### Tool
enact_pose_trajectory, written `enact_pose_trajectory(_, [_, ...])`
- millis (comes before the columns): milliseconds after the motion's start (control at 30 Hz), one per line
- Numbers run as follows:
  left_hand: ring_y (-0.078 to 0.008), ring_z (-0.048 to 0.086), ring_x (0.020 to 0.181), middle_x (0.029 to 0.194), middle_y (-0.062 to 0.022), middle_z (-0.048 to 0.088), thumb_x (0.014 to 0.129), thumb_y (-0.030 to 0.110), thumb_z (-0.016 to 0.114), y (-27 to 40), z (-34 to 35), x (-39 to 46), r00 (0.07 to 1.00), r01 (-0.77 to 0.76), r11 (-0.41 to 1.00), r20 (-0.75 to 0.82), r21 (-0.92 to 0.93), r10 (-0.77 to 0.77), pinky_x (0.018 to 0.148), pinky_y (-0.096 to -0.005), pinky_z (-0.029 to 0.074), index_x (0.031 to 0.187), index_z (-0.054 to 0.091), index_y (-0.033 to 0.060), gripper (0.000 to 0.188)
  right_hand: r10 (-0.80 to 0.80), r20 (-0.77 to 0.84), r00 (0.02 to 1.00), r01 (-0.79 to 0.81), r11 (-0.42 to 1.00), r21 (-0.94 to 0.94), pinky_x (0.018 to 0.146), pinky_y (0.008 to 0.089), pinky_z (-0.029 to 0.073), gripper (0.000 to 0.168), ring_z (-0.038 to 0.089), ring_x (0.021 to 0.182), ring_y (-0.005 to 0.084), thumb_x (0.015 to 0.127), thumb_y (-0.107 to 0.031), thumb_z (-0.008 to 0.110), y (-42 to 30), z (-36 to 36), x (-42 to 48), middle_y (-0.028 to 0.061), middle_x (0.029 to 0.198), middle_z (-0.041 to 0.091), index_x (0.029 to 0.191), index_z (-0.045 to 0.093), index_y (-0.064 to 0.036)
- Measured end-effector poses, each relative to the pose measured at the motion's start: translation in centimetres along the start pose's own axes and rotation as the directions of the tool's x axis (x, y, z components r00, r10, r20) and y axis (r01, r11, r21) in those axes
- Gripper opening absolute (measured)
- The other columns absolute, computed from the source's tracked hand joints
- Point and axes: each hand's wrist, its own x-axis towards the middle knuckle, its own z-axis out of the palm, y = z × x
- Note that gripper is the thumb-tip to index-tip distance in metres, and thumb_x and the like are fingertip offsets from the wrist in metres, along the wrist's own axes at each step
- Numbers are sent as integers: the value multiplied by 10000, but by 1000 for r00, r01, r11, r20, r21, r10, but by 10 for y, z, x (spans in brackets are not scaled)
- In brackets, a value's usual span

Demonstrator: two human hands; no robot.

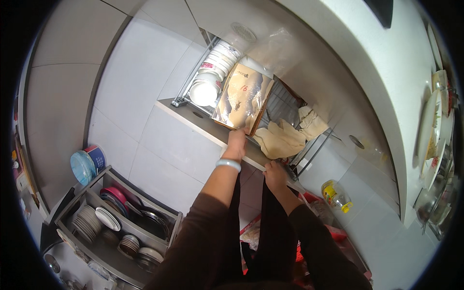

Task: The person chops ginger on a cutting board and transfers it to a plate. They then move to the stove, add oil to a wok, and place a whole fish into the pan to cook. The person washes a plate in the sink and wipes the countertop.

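Observation:
My left hand [237, 143], with a pale bangle [228, 165] at the wrist, is at the near end of a patterned flat box [243, 96]; its fingers are partly hidden, so a grip is not certain. The box lies in a pulled-out wire drawer beside a row of stacked white bowls [203, 93]. My right hand [275, 176] has its fingers over the top edge of the drawer front [214, 139]. Just beyond it, beige cloth gloves [281, 139] lie at the drawer's near right corner.
An open drawer unit [108, 250] with plates and bowls stands at lower left, a blue-lidded tub [84, 166] beside it. A plastic oil bottle [336, 195] lies on the floor at right. Red packages [335, 233] are behind my right arm. Dishes [433, 145] sit on the counter [406, 72].

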Motion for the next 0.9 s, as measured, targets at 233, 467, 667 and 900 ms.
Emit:
enact_pose_trajectory(233, [-188,565,913,1068,-118,583,741,-14,589,-31,-52,144,948,-134,989,-282,58,145,683,-344,462,1155,483,-36,428,-77,-19,997,78,995,65,701,408,445,228,529,853,299,680,-114,686,3,16,5,93,853,495,817,510,-68])
enact_pose_trajectory(467, [-217,560,876,964,-110,561,710,-106,576,-5,-20,117,823,-366,921,-417,132,386,736,-301,455,1051,455,-6,376,-88,-19,996,90,993,78,707,408,432,177,519,852,303,716,-89,636,10,15,2,107,853,497,831,503,-68])
enact_pose_trajectory(667, [-234,566,911,1037,-138,570,699,-96,552,3,-18,135,926,-280,943,-309,-177,217,746,-313,462,1163,437,-19,485,-123,34,992,120,990,77,707,407,429,142,515,831,307,746,-79,595,5,8,7,117,858,498,846,494,-67])
enact_pose_trajectory(900, [-312,543,1017,1170,-207,508,728,53,589,25,-26,124,907,4,932,-394,363,150,846,-349,456,1211,431,-58,520,-167,64,984,167,986,7,703,412,440,158,523,845,309,752,-126,585,4,10,7,122,860,496,852,481,-62])
